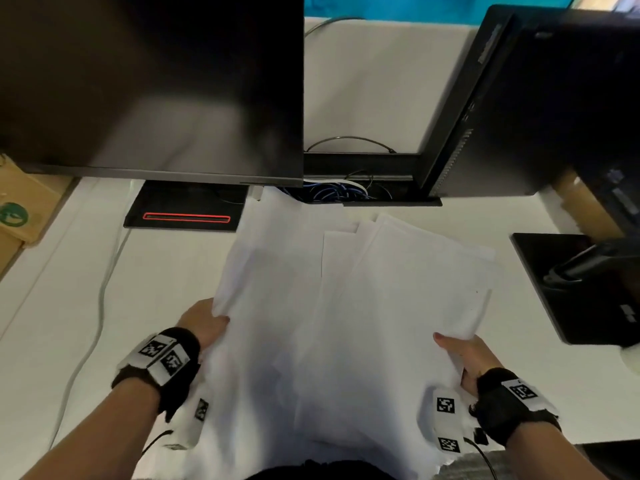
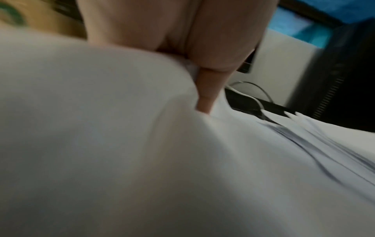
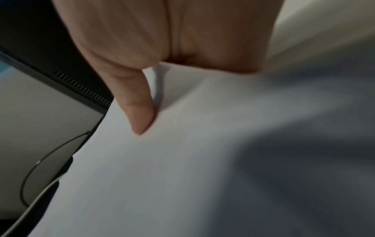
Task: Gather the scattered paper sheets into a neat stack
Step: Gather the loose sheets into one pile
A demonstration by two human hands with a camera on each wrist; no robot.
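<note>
Several white paper sheets (image 1: 346,323) lie fanned and overlapping in a loose bundle in the middle of the white desk, their far corners splayed apart. My left hand (image 1: 204,323) grips the bundle's left edge, thumb on top and the other fingers hidden beneath; in the left wrist view the thumb (image 2: 207,96) presses into the bent paper (image 2: 142,152). My right hand (image 1: 464,358) grips the right edge the same way, its thumb (image 3: 140,112) lying on the top sheet (image 3: 202,160). The sheets sag between both hands.
A dark monitor (image 1: 149,84) stands at the back left over its black base (image 1: 183,209). A second monitor (image 1: 540,105) and its black stand (image 1: 575,289) sit at the right. A cable tray (image 1: 346,192) runs behind the sheets. A grey cable (image 1: 100,306) and cardboard box (image 1: 20,209) are at the left.
</note>
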